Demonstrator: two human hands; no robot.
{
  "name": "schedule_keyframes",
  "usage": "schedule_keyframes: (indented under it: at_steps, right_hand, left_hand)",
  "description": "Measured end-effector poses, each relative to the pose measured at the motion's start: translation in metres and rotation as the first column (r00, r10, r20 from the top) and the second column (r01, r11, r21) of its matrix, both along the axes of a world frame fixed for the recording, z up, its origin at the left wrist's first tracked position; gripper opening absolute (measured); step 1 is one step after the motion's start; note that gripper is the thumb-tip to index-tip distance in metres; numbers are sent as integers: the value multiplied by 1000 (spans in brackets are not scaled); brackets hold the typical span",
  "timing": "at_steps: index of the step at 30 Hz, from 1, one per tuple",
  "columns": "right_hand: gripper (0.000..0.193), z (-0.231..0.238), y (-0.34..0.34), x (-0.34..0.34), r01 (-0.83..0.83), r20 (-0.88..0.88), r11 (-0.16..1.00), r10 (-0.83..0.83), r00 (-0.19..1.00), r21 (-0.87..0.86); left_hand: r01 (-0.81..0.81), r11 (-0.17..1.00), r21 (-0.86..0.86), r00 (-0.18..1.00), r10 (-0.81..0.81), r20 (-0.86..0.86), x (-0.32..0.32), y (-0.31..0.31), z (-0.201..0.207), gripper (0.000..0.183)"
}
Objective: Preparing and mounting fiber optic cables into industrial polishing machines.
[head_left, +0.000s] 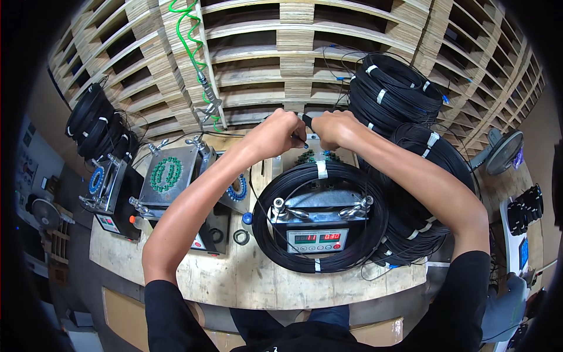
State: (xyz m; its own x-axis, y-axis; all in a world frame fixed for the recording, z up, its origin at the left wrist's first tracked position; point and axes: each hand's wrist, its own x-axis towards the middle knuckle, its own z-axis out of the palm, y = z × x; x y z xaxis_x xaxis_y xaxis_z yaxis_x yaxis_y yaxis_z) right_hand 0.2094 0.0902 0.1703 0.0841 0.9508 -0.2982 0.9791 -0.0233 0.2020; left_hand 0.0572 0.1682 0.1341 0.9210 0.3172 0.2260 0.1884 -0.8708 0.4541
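Note:
My left hand (280, 134) and my right hand (335, 128) are close together above the far edge of the machine in front of me. Both have their fingers closed. A short black piece (305, 120), cable-like, shows between them and reaches my right fingers. Below my left fingertips a thin dark strand ends in a small blue tip (305, 145). The gripped parts are mostly hidden by the fingers. A coil of black cable (262, 205) with white ties lies around the machine (319, 218), whose lit red display faces me. Green holders (306, 157) sit on its top.
More cable coils (394, 91) are stacked at the right. At the left stand a machine with a ring of green holders (166, 175) and another with a blue ring (97, 180). A green coiled air hose (186, 29) hangs before the wooden pallets (258, 35). A blue-capped bottle (247, 219) stands nearby.

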Motion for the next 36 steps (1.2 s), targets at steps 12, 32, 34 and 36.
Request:
schedule_keyframes:
  at_steps: [12, 32, 34, 36]
  right_hand:
    - [33, 7, -1, -14, 129, -45, 991, -131, 990, -39]
    - [24, -48, -43, 42, 47, -490, 903, 188, 851, 427]
    - [22, -45, -40, 42, 44, -512, 921, 175, 841, 387]
    - [21, -43, -37, 45, 28, -522, 920, 196, 830, 390]
  left_hand:
    - [-55, 998, -6, 998, 55, -10, -9, -11, 5, 15]
    - [-79, 991, 106, 981, 96, -168, 23, -14, 2, 12]
    - [-78, 976, 204, 972, 121, -203, 27, -23, 7, 12]
    - [-70, 967, 246, 960, 132, -248, 31, -33, 17, 11]
